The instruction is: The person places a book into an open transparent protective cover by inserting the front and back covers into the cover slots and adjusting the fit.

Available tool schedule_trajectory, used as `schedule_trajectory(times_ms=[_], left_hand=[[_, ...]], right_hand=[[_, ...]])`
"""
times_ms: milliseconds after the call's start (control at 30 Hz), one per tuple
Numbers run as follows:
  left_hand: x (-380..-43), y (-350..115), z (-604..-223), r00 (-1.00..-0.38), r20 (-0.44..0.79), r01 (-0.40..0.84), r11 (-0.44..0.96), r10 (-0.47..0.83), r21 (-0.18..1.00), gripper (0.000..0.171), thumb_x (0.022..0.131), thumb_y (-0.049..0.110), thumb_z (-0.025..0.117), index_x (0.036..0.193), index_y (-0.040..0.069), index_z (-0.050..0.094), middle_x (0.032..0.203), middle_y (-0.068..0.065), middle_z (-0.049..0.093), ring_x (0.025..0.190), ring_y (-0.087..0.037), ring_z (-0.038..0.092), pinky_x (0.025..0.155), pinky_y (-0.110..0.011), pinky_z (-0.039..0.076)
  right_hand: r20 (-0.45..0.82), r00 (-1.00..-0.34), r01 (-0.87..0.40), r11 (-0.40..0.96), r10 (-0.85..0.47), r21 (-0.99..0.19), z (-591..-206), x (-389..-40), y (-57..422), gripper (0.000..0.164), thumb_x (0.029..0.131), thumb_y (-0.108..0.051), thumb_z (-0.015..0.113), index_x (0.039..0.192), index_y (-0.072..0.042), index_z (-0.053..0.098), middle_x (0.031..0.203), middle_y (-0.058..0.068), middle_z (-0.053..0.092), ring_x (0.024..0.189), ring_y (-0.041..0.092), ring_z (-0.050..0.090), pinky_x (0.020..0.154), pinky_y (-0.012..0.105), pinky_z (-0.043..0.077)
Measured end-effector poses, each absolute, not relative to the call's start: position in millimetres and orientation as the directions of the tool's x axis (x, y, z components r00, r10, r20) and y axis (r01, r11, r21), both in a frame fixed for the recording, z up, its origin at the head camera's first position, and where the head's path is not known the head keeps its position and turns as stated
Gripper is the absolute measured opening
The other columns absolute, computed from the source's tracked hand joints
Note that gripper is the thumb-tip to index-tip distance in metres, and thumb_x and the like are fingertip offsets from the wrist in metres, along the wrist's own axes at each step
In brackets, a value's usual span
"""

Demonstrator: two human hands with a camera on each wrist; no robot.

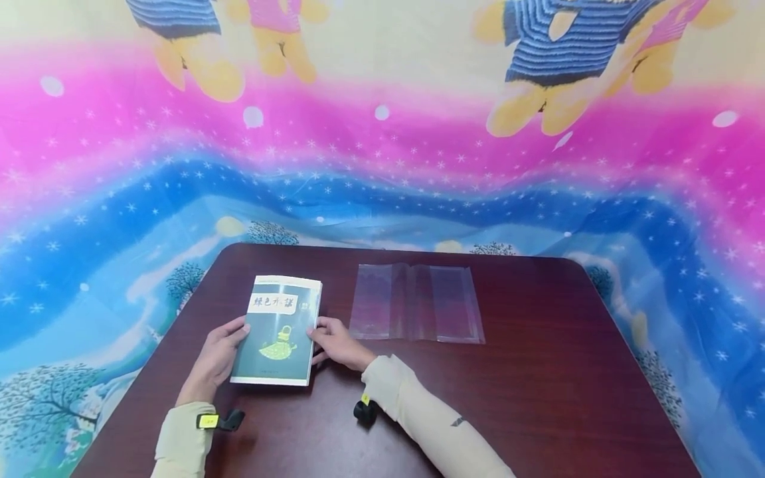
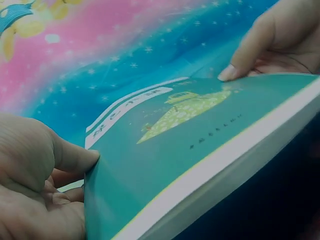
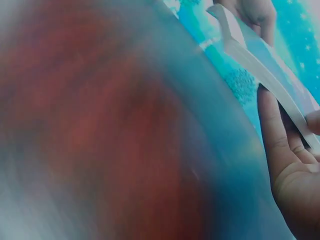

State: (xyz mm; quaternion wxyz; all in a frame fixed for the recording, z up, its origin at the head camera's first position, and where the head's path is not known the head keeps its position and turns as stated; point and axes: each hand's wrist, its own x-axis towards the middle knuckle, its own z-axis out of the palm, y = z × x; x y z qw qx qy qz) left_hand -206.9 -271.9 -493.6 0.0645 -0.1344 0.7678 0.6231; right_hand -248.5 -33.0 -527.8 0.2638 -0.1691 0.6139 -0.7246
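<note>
Both hands, left [image 1: 214,358] and right [image 1: 338,343], grip the book [image 1: 278,328] at lower left; the cover [image 1: 416,303] lies unused at centre.

The book [image 1: 277,330] cover's white band reads "绿色小说".

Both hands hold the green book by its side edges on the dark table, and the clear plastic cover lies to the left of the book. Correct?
Not quite. The head view shows the clear plastic cover to the right of the green book, not left. The left hand and right hand do hold its side edges on the dark table.
</note>
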Motion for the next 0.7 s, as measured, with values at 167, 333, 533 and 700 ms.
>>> schedule_trajectory(times_ms=[167, 333, 533, 700], left_hand=[[-214, -264, -500, -0.958, -0.265, -0.281, 0.179, -0.109, 0.943, 0.055, 0.101, 0.025, 0.038, 0.146, -0.002, 0.024, 0.142, -0.022, 0.036, 0.124, -0.027, 0.040, 0.094, -0.029, 0.044], [-223, -251, -503, -0.963, -0.256, -0.268, 0.175, -0.090, 0.947, 0.051, 0.101, 0.018, 0.038, 0.145, -0.004, 0.024, 0.142, -0.024, 0.035, 0.127, -0.031, 0.039, 0.104, -0.047, 0.035], [-241, -229, -497, -0.969, -0.242, -0.248, 0.171, -0.059, 0.953, 0.050, 0.100, 0.016, 0.040, 0.143, -0.005, 0.027, 0.139, -0.025, 0.040, 0.124, -0.032, 0.044, 0.099, -0.044, 0.041], [-259, -211, -492, -0.972, -0.233, -0.233, 0.155, -0.019, 0.960, 0.047, 0.100, 0.013, 0.040, 0.142, -0.004, 0.030, 0.134, -0.025, 0.046, 0.115, -0.029, 0.052, 0.091, -0.038, 0.048]], right_hand=[[-0.091, -0.791, 0.163, -0.065, -0.605, -0.985, -522, -259, -18, 0.022, 0.096, -0.013, 0.050, 0.111, 0.002, 0.054, 0.090, 0.014, 0.067, 0.070, 0.023, 0.067, 0.062, 0.044, 0.056], [-0.112, -0.792, 0.163, -0.031, -0.600, -0.986, -519, -268, -2, 0.020, 0.096, -0.014, 0.051, 0.109, 0.002, 0.053, 0.084, 0.010, 0.063, 0.068, 0.023, 0.065, 0.063, 0.046, 0.056], [-0.122, -0.830, 0.124, 0.034, -0.545, -0.992, -515, -279, 21, 0.025, 0.097, -0.015, 0.049, 0.115, 0.001, 0.054, 0.090, 0.013, 0.067, 0.074, 0.028, 0.067, 0.063, 0.043, 0.056], [-0.121, -0.864, 0.084, 0.097, -0.489, -0.992, -509, -292, 40, 0.032, 0.098, -0.017, 0.048, 0.125, -0.002, 0.053, 0.095, 0.013, 0.068, 0.077, 0.029, 0.067, 0.063, 0.041, 0.056]])
